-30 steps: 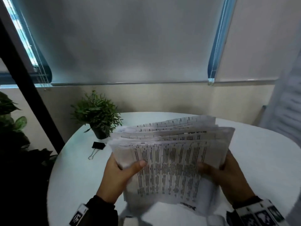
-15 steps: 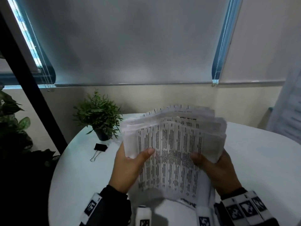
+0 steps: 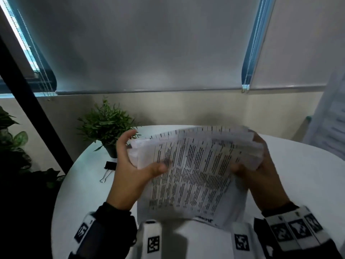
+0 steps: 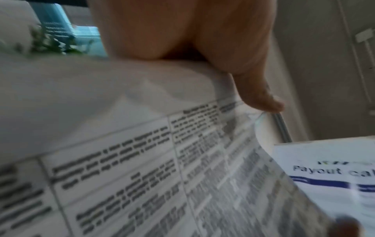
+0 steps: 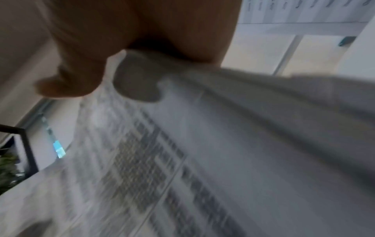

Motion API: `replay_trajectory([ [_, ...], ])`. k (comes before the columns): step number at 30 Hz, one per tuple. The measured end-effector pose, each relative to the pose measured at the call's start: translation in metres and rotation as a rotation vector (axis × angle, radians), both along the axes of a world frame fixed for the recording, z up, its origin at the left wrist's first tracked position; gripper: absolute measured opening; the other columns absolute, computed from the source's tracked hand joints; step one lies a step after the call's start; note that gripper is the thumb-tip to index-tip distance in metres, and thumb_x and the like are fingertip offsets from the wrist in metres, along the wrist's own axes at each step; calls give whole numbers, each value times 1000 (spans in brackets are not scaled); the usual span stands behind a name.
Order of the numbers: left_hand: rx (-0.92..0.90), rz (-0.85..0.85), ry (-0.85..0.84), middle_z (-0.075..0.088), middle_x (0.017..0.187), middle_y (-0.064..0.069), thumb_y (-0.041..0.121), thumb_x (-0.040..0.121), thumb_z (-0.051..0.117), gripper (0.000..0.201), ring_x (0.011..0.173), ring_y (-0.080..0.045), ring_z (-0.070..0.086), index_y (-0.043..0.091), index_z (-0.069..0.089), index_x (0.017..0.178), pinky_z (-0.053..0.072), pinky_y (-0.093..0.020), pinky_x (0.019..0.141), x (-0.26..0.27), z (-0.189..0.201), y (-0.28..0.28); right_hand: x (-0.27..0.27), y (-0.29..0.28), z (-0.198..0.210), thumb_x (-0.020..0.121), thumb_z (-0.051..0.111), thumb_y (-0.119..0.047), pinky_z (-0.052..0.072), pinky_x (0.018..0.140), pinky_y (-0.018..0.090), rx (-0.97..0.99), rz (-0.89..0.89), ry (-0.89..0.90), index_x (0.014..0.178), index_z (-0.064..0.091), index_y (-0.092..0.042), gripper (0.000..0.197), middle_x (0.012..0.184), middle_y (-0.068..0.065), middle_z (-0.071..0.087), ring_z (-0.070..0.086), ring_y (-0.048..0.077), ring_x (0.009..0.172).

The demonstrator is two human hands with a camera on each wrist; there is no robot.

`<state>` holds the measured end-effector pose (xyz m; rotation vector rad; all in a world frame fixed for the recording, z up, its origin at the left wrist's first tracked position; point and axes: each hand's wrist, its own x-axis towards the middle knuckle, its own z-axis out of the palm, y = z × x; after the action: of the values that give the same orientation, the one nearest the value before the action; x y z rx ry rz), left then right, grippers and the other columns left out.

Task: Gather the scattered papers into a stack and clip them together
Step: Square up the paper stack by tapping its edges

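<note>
A thick, uneven stack of printed papers (image 3: 194, 171) stands tilted above the round white table (image 3: 291, 180), its sheets fanned at the top. My left hand (image 3: 130, 171) holds its left edge, thumb across the front sheet and fingers reaching up behind. My right hand (image 3: 261, 172) grips the right edge, thumb on the front. Both wrist views show the papers (image 4: 121, 160) (image 5: 202, 160) blurred under each hand (image 4: 202, 52) (image 5: 113, 52). A black binder clip (image 3: 108, 170) lies on the table to the left of my left hand, apart from the papers.
A small potted plant (image 3: 107, 128) stands at the table's back left, just behind the clip. Dark foliage (image 3: 13, 146) and a black post (image 3: 35, 109) are off the left edge. A wall with a lowered blind (image 3: 149, 53) lies beyond.
The stack has tipped clockwise and risen slightly. My left hand slid up the left edge, its fingers now reaching over the top corner. The clip has not moved.
</note>
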<state>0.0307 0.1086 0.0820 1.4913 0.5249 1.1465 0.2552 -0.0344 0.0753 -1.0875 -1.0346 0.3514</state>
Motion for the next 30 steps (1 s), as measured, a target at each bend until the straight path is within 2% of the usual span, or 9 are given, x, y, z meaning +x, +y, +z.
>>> replay_trajectory([
  [2,-37,-35,52,63,120,2,56,27,89,114,103,-14,66,29,42,128,56,-36,87,-4,-12,-5,-2,-5,-19,35,91,-50,56,82,31,-130,28,64,134,41,-12,118,118,4,64,63,19,108],
  [4,-29,-61,85,71,110,-3,48,40,89,93,101,-19,68,18,55,121,57,-36,85,4,-20,-13,-13,-4,-33,30,93,-51,57,82,38,-207,-5,111,123,53,-12,109,109,1,70,67,20,101],
  [7,-4,25,55,72,104,-6,38,53,83,71,98,-23,69,13,59,115,59,-36,79,17,-15,-16,-19,1,-25,37,90,-52,57,75,22,-115,-56,115,114,60,-18,89,101,-10,72,68,13,96],
  [13,-80,-101,35,59,125,0,52,26,92,125,112,-18,62,30,34,134,54,-38,89,-5,-23,-2,5,-14,-20,33,92,-39,57,77,28,-91,-9,21,133,38,-5,119,120,13,60,63,20,107],
  [17,-27,-80,129,72,103,-6,35,52,90,74,97,-25,69,13,59,115,59,-37,78,18,-28,-22,-10,-12,-28,52,88,-34,55,69,17,-55,-99,98,110,58,-18,67,96,-10,73,68,15,95],
  [21,-29,-79,12,70,103,2,43,36,90,94,92,-16,70,24,48,117,58,-28,68,8,-17,-11,3,-17,-7,45,82,-38,56,67,20,3,-87,-14,115,51,4,86,96,0,71,68,10,88],
  [24,-50,-173,43,71,107,2,47,30,92,108,95,-19,70,20,45,123,58,-27,69,-4,-22,-11,4,-26,-25,29,87,-47,56,70,18,-91,-96,-3,123,42,-5,112,100,-16,69,66,6,91],
  [26,-33,-166,63,73,104,-5,40,41,91,84,95,-22,70,15,59,114,58,-28,71,3,-25,-21,-8,-23,-36,25,88,-48,53,60,14,-135,-101,69,109,54,-9,98,86,-17,71,67,9,81],
  [30,25,-66,8,74,98,-5,26,56,85,54,90,-18,71,16,64,105,58,-27,69,13,-16,-27,-15,-10,-24,62,85,-20,48,60,6,-36,-154,115,98,59,-22,44,79,-27,70,64,-11,76],
])
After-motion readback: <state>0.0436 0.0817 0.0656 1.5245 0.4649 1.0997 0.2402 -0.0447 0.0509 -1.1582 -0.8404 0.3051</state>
